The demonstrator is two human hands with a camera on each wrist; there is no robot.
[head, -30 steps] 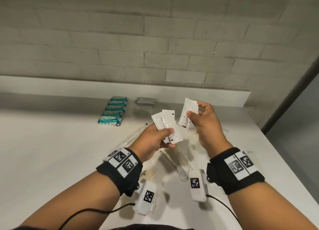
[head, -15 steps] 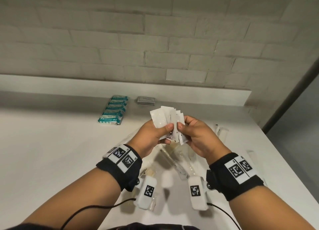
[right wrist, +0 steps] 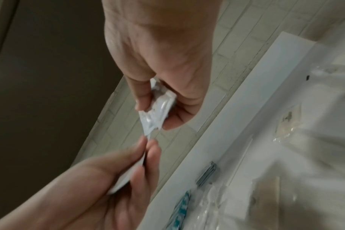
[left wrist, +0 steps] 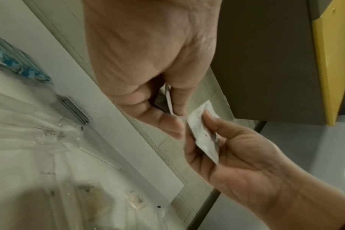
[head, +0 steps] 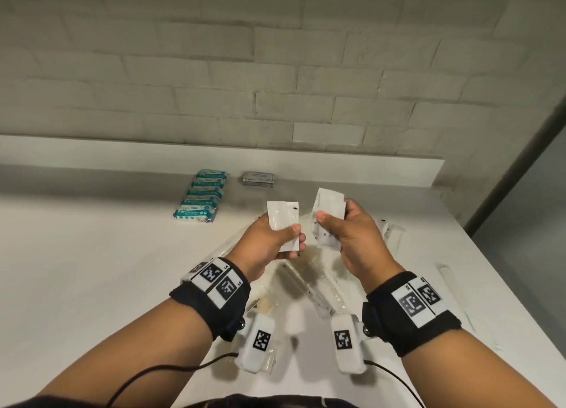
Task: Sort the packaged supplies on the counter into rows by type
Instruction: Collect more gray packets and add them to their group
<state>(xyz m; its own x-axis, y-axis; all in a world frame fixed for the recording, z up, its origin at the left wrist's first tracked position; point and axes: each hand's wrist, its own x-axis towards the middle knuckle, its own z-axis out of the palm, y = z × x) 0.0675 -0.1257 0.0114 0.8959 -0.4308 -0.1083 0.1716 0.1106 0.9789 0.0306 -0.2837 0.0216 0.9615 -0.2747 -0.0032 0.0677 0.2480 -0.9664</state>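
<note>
My left hand [head: 269, 242] and right hand [head: 349, 236] each pinch white sachets [head: 283, 220] above the worktop [head: 92, 269], with teal packs [head: 200, 201] rowed beyond my left, grey packets [head: 258, 178] stacked, and clear-wrapped items [head: 318, 288] beneath unsorted.

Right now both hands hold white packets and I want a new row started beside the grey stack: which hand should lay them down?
Probably the right hand: the space right of the grey stack lies on its side.

A row of wipe packs [head: 202, 197] lies at the counter's [head: 76, 269] back. A flat packet stack [head: 258, 178] sits just right of it.
</note>
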